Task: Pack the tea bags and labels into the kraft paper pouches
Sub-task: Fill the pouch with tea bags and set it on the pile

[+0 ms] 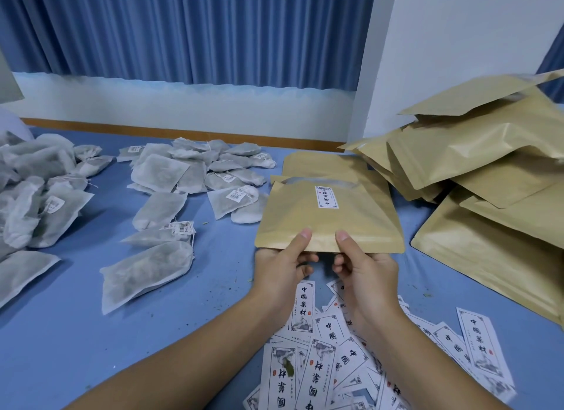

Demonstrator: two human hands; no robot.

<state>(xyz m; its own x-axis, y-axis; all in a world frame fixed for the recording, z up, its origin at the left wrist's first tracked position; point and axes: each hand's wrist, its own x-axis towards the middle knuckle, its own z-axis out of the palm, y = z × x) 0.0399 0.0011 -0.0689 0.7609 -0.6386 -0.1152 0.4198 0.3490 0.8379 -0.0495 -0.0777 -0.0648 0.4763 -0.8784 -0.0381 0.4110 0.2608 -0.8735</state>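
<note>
A kraft paper pouch (329, 217) with a small white label stuck on its face is held flat above the blue table. My left hand (282, 269) pinches its near edge, thumb on top, and my right hand (364, 264) pinches the same edge beside it. White tea bags (195, 171) lie in a loose heap at the middle left, with more tea bags (33, 192) at the far left. Printed paper labels (332, 360) are scattered under my forearms near the front edge.
A tall, untidy stack of kraft pouches (488, 165) fills the right side, and another pouch (323, 165) lies flat behind the held one. The blue table top (213, 275) runs back to a wall with blue curtains.
</note>
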